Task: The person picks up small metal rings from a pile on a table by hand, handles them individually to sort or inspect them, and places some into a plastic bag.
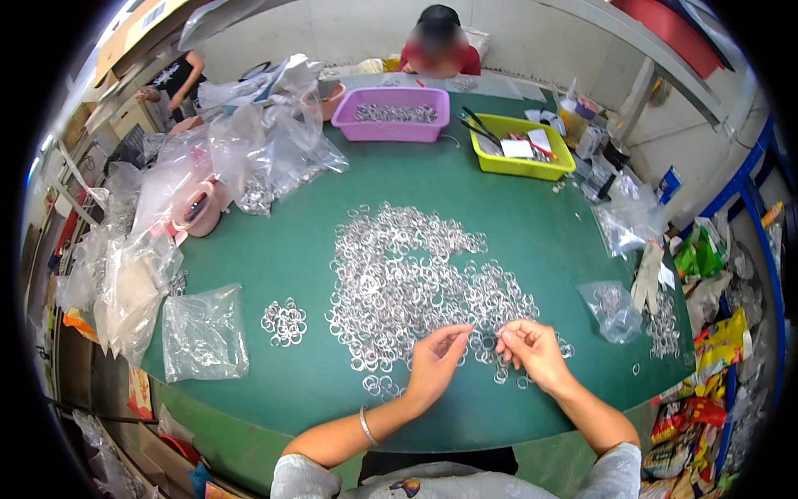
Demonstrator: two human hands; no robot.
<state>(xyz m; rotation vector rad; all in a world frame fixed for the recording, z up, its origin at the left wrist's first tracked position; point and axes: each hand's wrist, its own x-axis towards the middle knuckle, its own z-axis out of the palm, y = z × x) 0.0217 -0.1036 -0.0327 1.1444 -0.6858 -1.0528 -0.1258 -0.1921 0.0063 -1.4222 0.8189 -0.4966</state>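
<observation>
A broad, uneven heap of small silvery metal rings (391,287) spreads over the green table (287,249) in front of me. At its near right side, my left hand (436,362) is closed, thumb and forefinger pressed together. My right hand (534,356) pinches a short way to its right, the fingertips of both hands pointing at each other. Whatever lies between the fingertips is too small to make out. Loose rings lie around and beneath both hands. A small separate pile of rings (284,323) sits left of the heap, beside a flat clear plastic bag (205,334).
Beyond the heap stand a purple basin (389,131) of metal pieces and a yellow-green tray (525,170) with tools. Plastic bags (133,291) crowd the left edge, near a pink cup (204,220). A glove (647,279) lies right. A person (439,50) sits opposite.
</observation>
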